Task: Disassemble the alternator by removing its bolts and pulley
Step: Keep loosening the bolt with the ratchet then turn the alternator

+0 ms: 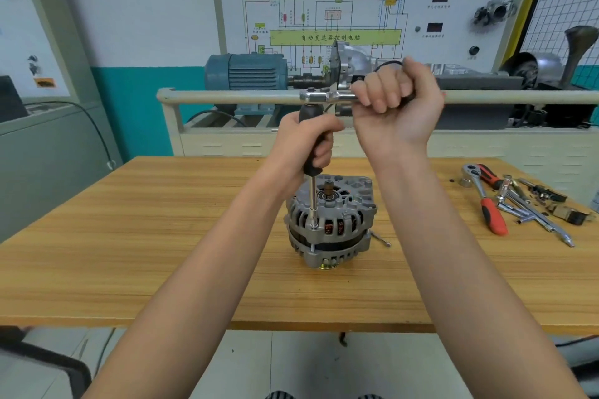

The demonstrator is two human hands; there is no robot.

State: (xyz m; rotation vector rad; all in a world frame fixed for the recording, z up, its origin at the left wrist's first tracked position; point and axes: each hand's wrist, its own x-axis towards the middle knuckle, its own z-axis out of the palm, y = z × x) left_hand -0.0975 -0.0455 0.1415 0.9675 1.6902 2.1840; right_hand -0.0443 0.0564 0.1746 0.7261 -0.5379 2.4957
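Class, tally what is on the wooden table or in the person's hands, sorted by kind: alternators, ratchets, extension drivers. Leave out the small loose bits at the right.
Alternators: 1, the alternator standing on the table.
Ratchets: 2, the red-handled ratchet on the table and the ratchet in the right hand.
Extension drivers: 1, the black-handled driver in the left hand.
Total: 4
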